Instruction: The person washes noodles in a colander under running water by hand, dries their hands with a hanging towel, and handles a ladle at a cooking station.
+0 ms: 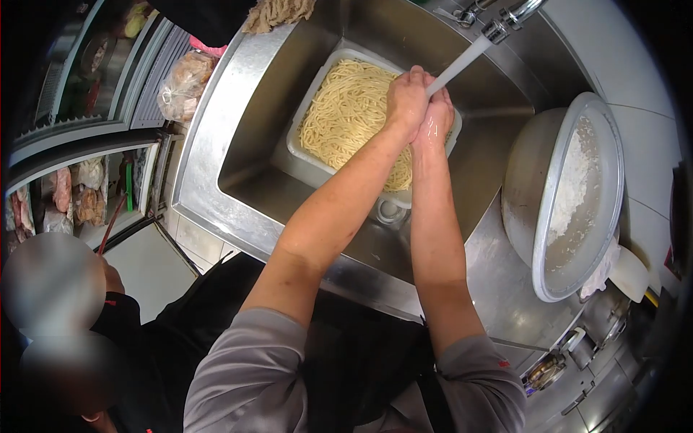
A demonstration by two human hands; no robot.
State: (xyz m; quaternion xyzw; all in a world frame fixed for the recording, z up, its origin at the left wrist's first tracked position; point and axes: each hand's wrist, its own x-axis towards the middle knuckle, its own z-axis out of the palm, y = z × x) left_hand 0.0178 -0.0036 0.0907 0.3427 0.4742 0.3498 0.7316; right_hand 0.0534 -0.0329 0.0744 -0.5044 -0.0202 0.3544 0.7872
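Water runs from the faucet [497, 32] onto my two hands, which are pressed together over the right part of a white basket [294, 137] of noodles [345, 105]. My left hand [408, 101] lies against my right hand [437, 119], palm to palm or nearly so, with the fingers closed. Both look wet, and I see no object between them, though the palms are hidden. The basket stands inside the metal sink [253, 137], and my forearms cross over its near edge. A round drain fitting [390, 211] shows just below the basket.
A large metal bowl [525, 187] with white powder [574, 191] is tilted at the sink's right. A brown cloth [278, 14] lies on the upper left rim. Open refrigerated cabinets [94, 177] with bagged food stand at the left, and another person [115, 310] is at lower left.
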